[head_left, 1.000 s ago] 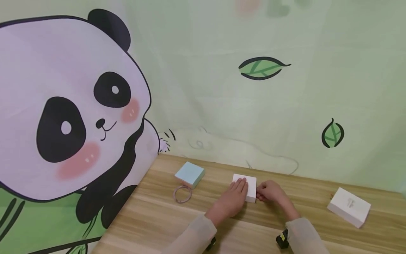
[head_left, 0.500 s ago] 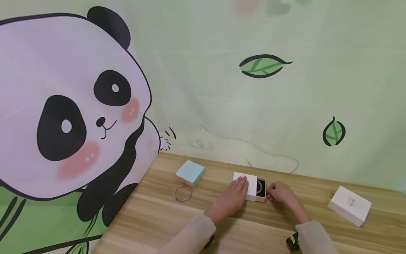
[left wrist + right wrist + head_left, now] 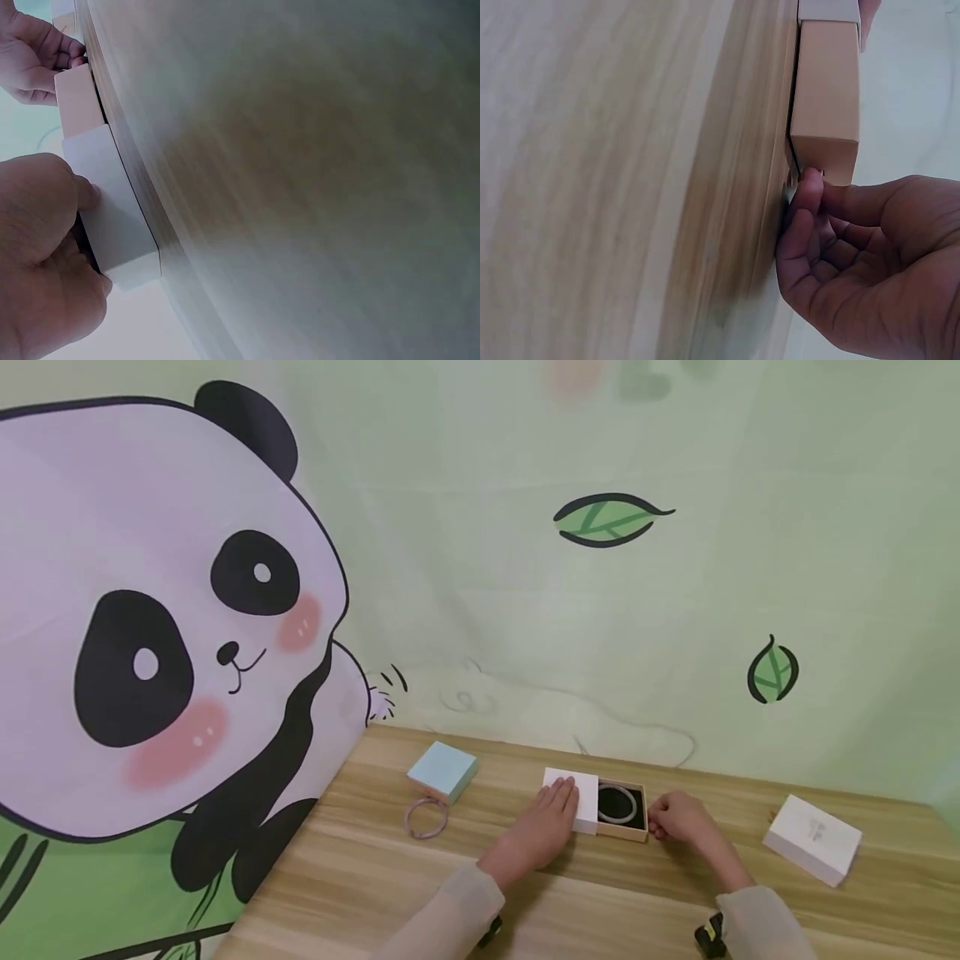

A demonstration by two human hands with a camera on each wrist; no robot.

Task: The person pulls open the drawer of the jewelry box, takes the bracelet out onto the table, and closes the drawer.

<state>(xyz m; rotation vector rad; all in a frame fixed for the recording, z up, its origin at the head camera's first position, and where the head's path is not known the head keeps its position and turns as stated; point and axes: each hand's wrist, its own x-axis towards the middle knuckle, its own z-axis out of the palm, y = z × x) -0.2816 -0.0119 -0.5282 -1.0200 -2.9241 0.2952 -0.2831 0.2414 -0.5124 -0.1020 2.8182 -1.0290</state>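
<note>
My left hand (image 3: 528,835) lies over a white box sleeve (image 3: 588,803) on the table, fingers straight across its top. In the left wrist view its thumb (image 3: 86,195) presses the sleeve's front side. A tan drawer (image 3: 622,832) sticks out of the sleeve's right end. Inside, a pale grey bangle (image 3: 619,821) rests on black padding. At the drawer's outer end, my right hand (image 3: 678,817) pinches with thumb and forefinger. The right wrist view shows these fingertips (image 3: 810,180) right at the drawer's end face (image 3: 836,157), hiding what lies between them.
A light blue box (image 3: 444,764) stands at the back left of the wooden table (image 3: 390,885), with a lilac bangle (image 3: 426,836) in front of it. A white box (image 3: 813,839) with small print sits at the right. A printed panda backdrop (image 3: 487,568) hangs behind.
The drawer has slid rightward out of the sleeve, from fully inside to about as far out as the sleeve is wide, baring the bangle. My right hand moved right with it; my left hand stayed.
</note>
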